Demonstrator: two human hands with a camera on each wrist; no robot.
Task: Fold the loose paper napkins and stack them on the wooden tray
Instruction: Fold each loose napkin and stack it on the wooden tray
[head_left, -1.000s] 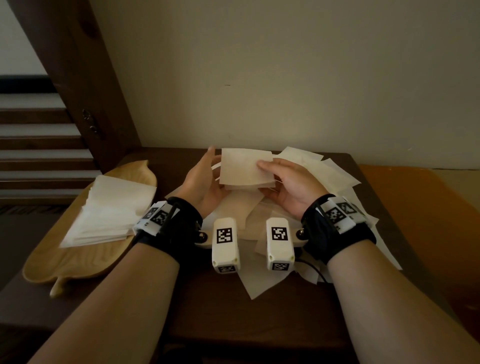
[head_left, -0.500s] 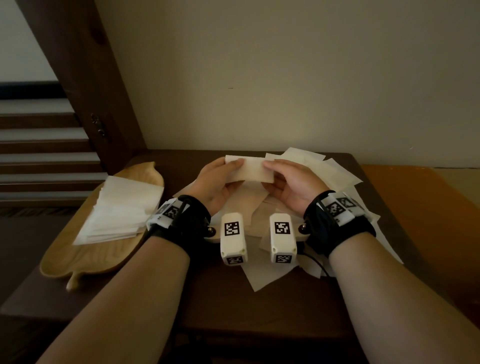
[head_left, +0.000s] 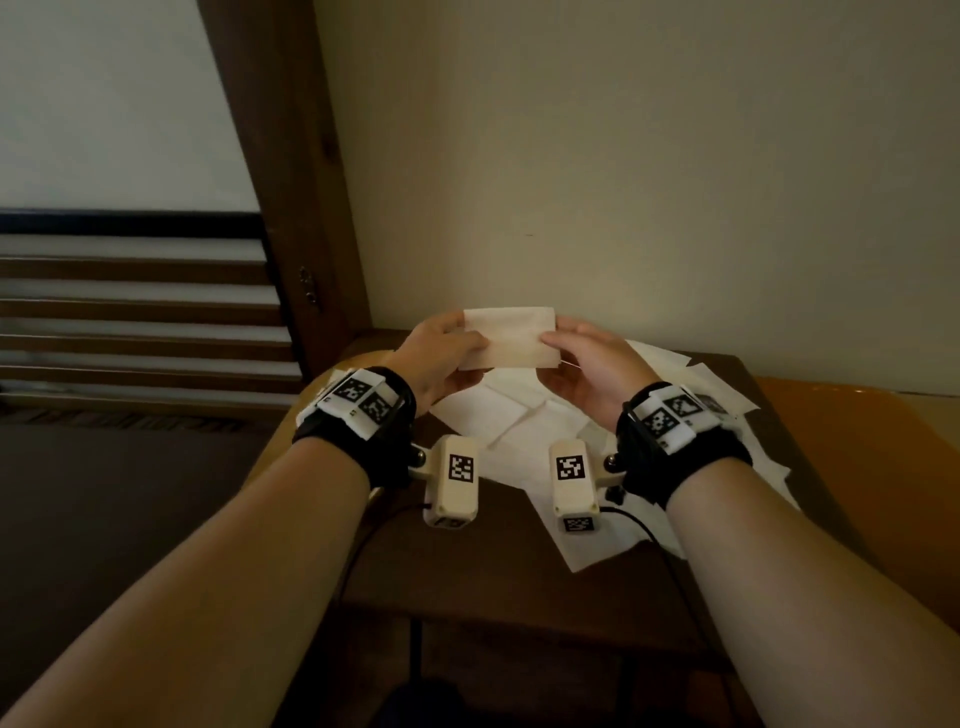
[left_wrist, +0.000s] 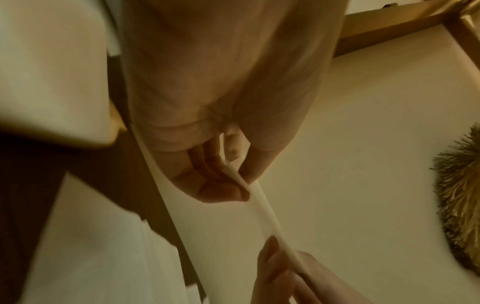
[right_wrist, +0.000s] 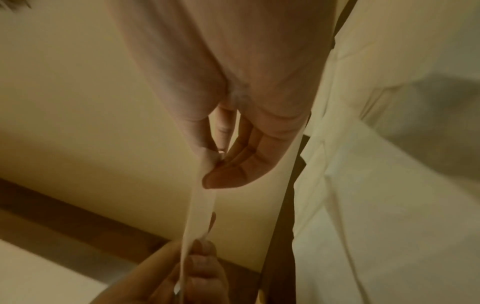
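Holding a small folded cream paper napkin (head_left: 509, 338) up in the air between both hands, above the dark brown wooden table (head_left: 519, 587).

Left hand (head_left: 441, 353) pinches the napkin's left edge between thumb and curled fingers; the right hand (head_left: 587, 364) pinches its right edge the same way, so the sheet is stretched flat between them, facing the person. From the wrist views the napkin shows edge-on as a thin pale strip (left_wrist: 262, 207) clamped at each end by fingertips (right_wrist: 223, 176). Beneath the hands a loose heap of unfolded white paper napkins (head_left: 498, 415) lies spread over the tabletop, reaching towards its right edge. Only a sliver of the light wooden tray (head_left: 270, 457) shows behind the left wrist. Black wrist straps with white marker blocks (head_left: 358, 400) sit on both forearms.
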